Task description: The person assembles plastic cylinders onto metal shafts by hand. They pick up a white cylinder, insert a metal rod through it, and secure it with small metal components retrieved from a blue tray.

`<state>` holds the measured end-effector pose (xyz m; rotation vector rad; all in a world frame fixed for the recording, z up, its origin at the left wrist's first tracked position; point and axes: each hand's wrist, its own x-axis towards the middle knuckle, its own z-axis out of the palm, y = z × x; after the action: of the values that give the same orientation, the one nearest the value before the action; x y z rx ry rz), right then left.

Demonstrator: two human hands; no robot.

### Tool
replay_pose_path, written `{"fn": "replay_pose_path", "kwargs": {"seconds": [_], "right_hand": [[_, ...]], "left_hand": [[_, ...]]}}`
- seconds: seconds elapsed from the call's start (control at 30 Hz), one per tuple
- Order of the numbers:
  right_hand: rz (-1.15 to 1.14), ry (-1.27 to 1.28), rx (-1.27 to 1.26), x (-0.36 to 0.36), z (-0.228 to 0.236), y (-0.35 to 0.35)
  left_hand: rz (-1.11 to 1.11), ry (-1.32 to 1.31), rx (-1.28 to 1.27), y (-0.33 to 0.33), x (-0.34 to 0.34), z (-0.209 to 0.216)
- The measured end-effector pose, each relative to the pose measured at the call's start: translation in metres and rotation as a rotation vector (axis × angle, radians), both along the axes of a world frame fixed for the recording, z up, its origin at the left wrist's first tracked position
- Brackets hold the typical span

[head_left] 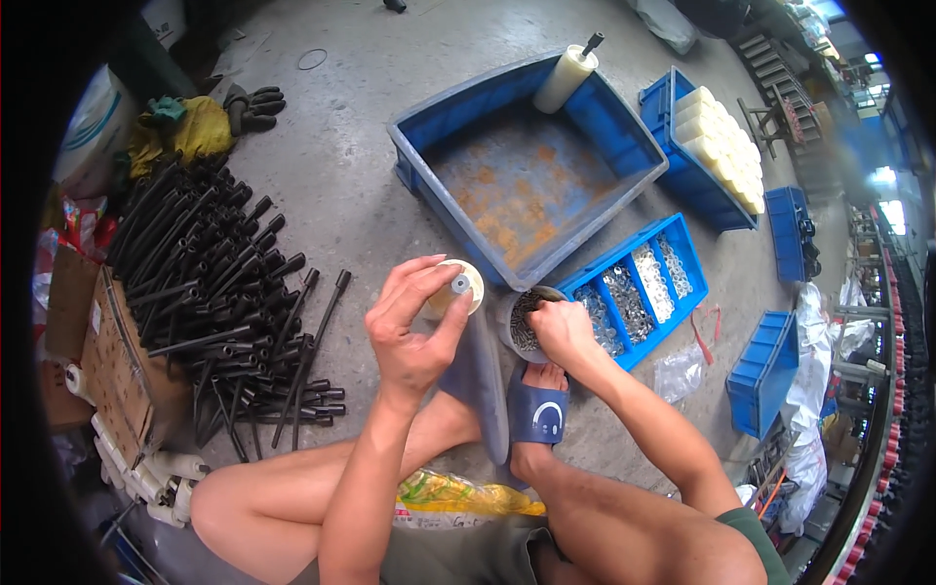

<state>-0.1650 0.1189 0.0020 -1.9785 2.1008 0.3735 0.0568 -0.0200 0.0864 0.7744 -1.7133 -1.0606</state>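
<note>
My left hand [402,336] is closed around a cream roller [476,285], its round end turned up with a grey metal piece at the centre. My right hand [567,331] dips into a grey round tub [508,330] of small metal pieces [524,337]. Its fingers are curled, and the fingertips are hidden, so whatever they pinch cannot be made out. Just right of that hand lies a blue compartment tray [671,328] with washers, nuts and white rings. Beyond both hands stands a large blue bin [458,219]; a cream roller with a black rod [565,82] stands in its far corner.
A heap of black rods [219,283] spreads at left beside a cardboard box [122,361]. Gloves [253,107] lie farther back. At right are a bin [666,146] of cream rollers [720,146] and another blue bin [763,375]. My sandalled foot [538,405] is below the tub.
</note>
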Motion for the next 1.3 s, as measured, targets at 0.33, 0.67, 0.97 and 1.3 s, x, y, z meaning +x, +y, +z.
{"fn": "replay_pose_path", "kwargs": {"seconds": [0.33,0.67,0.97,1.3], "right_hand": [[0.127,-0.049,0.107,-0.005,0.011,-0.006],[-0.542,-1.14,-0.301,0.029,0.162,-0.032],[-0.652,-1.278,-0.296,0.031,0.153,-0.063],[-0.481,-0.572,-0.236,0.002,0.096,-0.012]], "left_hand": [[0.017,-0.009,-0.007,0.001,-0.002,0.0],[0.006,0.012,0.01,0.007,-0.008,0.003],[-0.004,0.001,0.014,0.008,-0.006,0.005],[0.072,0.027,0.088,-0.003,0.005,-0.003]]}}
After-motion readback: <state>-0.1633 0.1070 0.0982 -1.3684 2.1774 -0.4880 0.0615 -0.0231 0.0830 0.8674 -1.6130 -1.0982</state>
